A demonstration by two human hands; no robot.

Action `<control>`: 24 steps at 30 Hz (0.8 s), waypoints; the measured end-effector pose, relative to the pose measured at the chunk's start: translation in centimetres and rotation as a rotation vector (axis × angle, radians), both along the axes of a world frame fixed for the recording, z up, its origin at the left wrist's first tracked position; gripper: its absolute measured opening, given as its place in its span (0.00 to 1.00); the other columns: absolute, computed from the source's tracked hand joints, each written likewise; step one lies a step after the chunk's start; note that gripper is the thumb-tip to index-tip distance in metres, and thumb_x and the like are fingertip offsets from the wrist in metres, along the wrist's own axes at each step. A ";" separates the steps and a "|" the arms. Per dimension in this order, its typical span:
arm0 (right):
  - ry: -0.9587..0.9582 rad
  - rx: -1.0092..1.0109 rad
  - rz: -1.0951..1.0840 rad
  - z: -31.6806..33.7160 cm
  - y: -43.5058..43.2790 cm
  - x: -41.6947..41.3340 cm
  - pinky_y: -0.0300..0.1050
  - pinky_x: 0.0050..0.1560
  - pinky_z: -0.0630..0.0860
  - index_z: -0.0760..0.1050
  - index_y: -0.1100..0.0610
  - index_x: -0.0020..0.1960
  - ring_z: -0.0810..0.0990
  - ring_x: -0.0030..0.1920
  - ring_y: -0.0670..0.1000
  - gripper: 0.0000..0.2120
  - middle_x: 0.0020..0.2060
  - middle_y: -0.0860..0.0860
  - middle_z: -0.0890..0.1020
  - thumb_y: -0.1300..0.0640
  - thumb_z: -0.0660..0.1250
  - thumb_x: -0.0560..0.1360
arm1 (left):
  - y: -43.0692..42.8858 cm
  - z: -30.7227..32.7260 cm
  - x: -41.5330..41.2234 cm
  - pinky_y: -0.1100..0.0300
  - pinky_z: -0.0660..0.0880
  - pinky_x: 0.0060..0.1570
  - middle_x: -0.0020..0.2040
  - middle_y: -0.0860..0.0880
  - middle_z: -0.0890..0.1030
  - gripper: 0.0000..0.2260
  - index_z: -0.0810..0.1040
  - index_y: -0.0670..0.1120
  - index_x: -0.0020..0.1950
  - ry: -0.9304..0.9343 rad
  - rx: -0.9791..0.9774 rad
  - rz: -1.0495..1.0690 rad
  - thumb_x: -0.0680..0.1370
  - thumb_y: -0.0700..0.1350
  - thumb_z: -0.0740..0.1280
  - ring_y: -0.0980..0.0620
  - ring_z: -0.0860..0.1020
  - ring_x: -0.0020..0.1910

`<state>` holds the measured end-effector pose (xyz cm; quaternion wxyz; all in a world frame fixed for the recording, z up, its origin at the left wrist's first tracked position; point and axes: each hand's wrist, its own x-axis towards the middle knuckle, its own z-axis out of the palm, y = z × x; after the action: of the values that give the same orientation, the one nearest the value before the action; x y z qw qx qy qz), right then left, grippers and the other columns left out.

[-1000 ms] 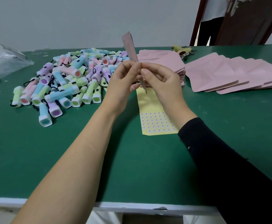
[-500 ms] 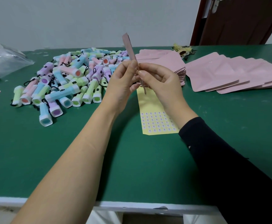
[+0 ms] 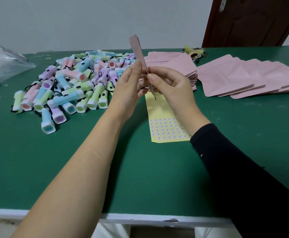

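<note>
We see a bright, evenly lit scene under soft, diffuse light. The left forearm [image 3: 81, 169] throws a soft shadow to its right on the green desk [image 3: 157, 186], mid-frame. The clear plastic bag [image 3: 1, 69] at upper left shows pale glare. The left hand [image 3: 128, 90], right hand [image 3: 173, 86] and pink pouch [image 3: 138, 52] at centre are sharp. The wide lens bows the desk's edges and stretches the lower corners.

Bare left forearm [image 3: 81, 169], long black sleeve [image 3: 247, 182] on the right arm [image 3: 194, 115], cuff [image 3: 204, 134] at the wrist
</note>
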<state>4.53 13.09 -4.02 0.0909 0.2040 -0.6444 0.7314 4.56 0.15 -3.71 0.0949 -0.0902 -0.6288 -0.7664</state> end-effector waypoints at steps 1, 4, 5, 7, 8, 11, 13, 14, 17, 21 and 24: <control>-0.002 -0.001 0.001 0.0 0.0 0.0 0.46 0.56 0.79 0.81 0.57 0.56 0.84 0.53 0.52 0.09 0.50 0.53 0.86 0.62 0.69 0.77 | 0.0 0.0 0.0 0.51 0.72 0.52 0.48 0.45 0.78 0.19 0.74 0.39 0.58 -0.002 -0.001 0.002 0.84 0.54 0.55 0.43 0.76 0.51; -0.013 -0.018 0.010 0.0 0.1 0.0 0.44 0.55 0.79 0.81 0.57 0.56 0.84 0.52 0.50 0.09 0.50 0.53 0.86 0.61 0.68 0.77 | 0.0 0.0 0.0 0.53 0.73 0.49 0.45 0.47 0.78 0.18 0.74 0.40 0.57 0.000 -0.011 0.000 0.84 0.54 0.55 0.46 0.77 0.47; -0.017 -0.030 0.015 -0.1 0.1 0.0 0.43 0.54 0.79 0.81 0.57 0.56 0.84 0.52 0.50 0.09 0.50 0.52 0.86 0.61 0.68 0.77 | 0.0 0.0 0.0 0.53 0.73 0.48 0.44 0.48 0.79 0.18 0.74 0.40 0.57 0.003 -0.014 -0.004 0.84 0.54 0.55 0.48 0.77 0.45; -0.026 -0.048 0.021 0.0 0.1 0.0 0.40 0.50 0.79 0.81 0.56 0.56 0.84 0.51 0.49 0.08 0.49 0.51 0.86 0.61 0.68 0.77 | 0.0 0.0 0.0 0.52 0.72 0.49 0.43 0.48 0.79 0.17 0.74 0.40 0.56 0.010 -0.013 -0.011 0.84 0.54 0.56 0.49 0.77 0.42; -0.034 -0.055 0.024 0.0 0.1 0.0 0.39 0.49 0.78 0.81 0.56 0.56 0.84 0.51 0.50 0.08 0.49 0.50 0.86 0.60 0.69 0.77 | 0.0 0.0 0.0 0.50 0.72 0.51 0.44 0.48 0.79 0.17 0.74 0.40 0.56 0.012 -0.008 -0.014 0.84 0.53 0.56 0.49 0.77 0.43; -0.065 -0.075 0.038 -0.1 0.1 -0.1 0.40 0.49 0.79 0.82 0.55 0.56 0.84 0.51 0.51 0.08 0.49 0.51 0.86 0.60 0.69 0.77 | 0.0 0.0 0.0 0.47 0.71 0.53 0.46 0.46 0.78 0.18 0.73 0.39 0.58 0.014 0.003 -0.014 0.84 0.53 0.56 0.46 0.76 0.46; -0.079 -0.076 0.044 -0.1 0.1 -0.2 0.41 0.49 0.79 0.82 0.54 0.55 0.84 0.50 0.50 0.08 0.49 0.51 0.86 0.59 0.70 0.76 | 0.0 0.0 0.0 0.46 0.71 0.54 0.46 0.45 0.78 0.19 0.73 0.39 0.59 0.010 0.005 -0.012 0.84 0.54 0.57 0.43 0.75 0.48; -0.084 -0.073 0.045 -0.1 0.1 -0.2 0.42 0.50 0.79 0.82 0.53 0.55 0.83 0.49 0.50 0.08 0.49 0.50 0.86 0.58 0.70 0.76 | 0.0 0.0 0.0 0.46 0.71 0.55 0.46 0.45 0.78 0.19 0.74 0.39 0.59 0.010 0.004 -0.012 0.83 0.54 0.57 0.43 0.75 0.48; -0.100 -0.078 0.049 -0.2 0.1 -0.3 0.46 0.53 0.78 0.82 0.53 0.56 0.82 0.49 0.51 0.09 0.48 0.51 0.86 0.58 0.70 0.76 | -0.1 0.0 -0.1 0.48 0.72 0.55 0.43 0.49 0.80 0.17 0.74 0.41 0.56 0.013 -0.002 -0.018 0.83 0.54 0.57 0.46 0.76 0.47; -0.117 -0.065 0.033 -0.3 0.0 -0.3 0.49 0.53 0.76 0.82 0.53 0.56 0.81 0.48 0.51 0.09 0.48 0.53 0.85 0.57 0.70 0.77 | -0.1 -0.1 -0.2 0.54 0.74 0.50 0.40 0.52 0.80 0.15 0.76 0.44 0.53 0.023 0.002 -0.025 0.82 0.55 0.58 0.51 0.78 0.42; -0.083 -0.075 0.014 -0.1 -0.1 -0.1 0.45 0.52 0.78 0.81 0.57 0.57 0.83 0.45 0.50 0.09 0.47 0.54 0.85 0.59 0.68 0.78 | -0.1 0.0 -0.1 0.64 0.75 0.40 0.38 0.55 0.80 0.13 0.75 0.46 0.51 0.035 -0.022 -0.021 0.79 0.55 0.62 0.56 0.79 0.38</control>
<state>4.39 13.02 -4.14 0.0667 0.1746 -0.6184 0.7633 4.42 0.04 -3.73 0.0968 -0.1115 -0.6344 -0.7588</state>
